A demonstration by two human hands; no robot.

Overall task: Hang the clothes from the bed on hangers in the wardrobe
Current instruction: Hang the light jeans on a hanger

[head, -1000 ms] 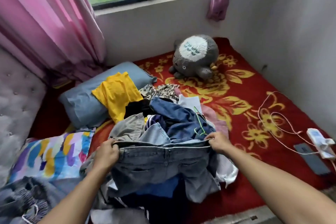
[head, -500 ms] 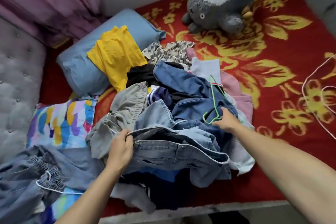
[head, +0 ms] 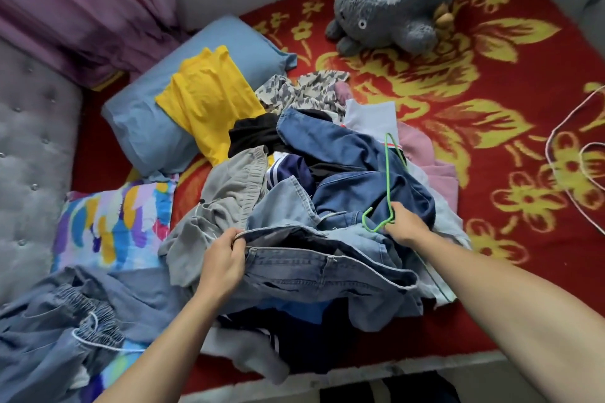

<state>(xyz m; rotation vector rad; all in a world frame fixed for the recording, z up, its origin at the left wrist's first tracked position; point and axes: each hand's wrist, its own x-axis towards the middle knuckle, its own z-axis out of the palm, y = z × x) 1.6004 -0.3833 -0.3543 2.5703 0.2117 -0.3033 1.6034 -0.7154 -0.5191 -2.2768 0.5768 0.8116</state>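
Currently left hand grips waistband of faded jeans atop the clothes pile on the bed; right hand closed on green wire hanger lying over dark denim, beside pink garment; yellow shirt on blue pillow

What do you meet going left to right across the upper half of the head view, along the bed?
Grey tufted headboard → blue pillow → yellow garment → patterned garment → grey plush toy → white cable
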